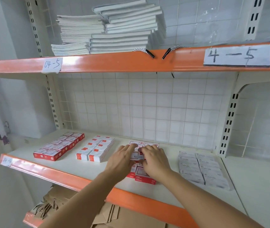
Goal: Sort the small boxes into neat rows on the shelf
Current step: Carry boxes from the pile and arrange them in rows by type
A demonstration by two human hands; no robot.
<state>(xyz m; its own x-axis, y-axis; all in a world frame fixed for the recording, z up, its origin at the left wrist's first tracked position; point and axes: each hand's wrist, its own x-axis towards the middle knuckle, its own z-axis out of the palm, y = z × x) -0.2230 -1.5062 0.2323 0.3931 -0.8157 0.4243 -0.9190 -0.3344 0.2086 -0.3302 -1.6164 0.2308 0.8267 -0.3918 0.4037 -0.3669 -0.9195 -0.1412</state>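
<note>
Nearest, at six o'clock under the shelf's orange front edge (75,184), lies flattened brown cardboard (114,216). Two bare forearms reach up from the bottom of the view onto the white shelf board (75,167). The left hand (121,160) and the right hand (155,160) lie side by side, just past centre toward five o'clock, on a block of red-and-white boxes (145,176) — the left fingers are stretched flat over the tops, and the right fingers bend down onto a white box between the hands; whether they pinch it I cannot tell. At four o'clock, a double row of pale grey staple boxes (201,168) sits apart. At seven o'clock lie a double row of white boxes with red ends (96,149) and, further left, a red-sided row (58,146). Behind — a wire grid back (147,104). At twelve o'clock, the upper shelf carries stacked notebooks (108,30) and two handwritten labels (237,55).
</note>
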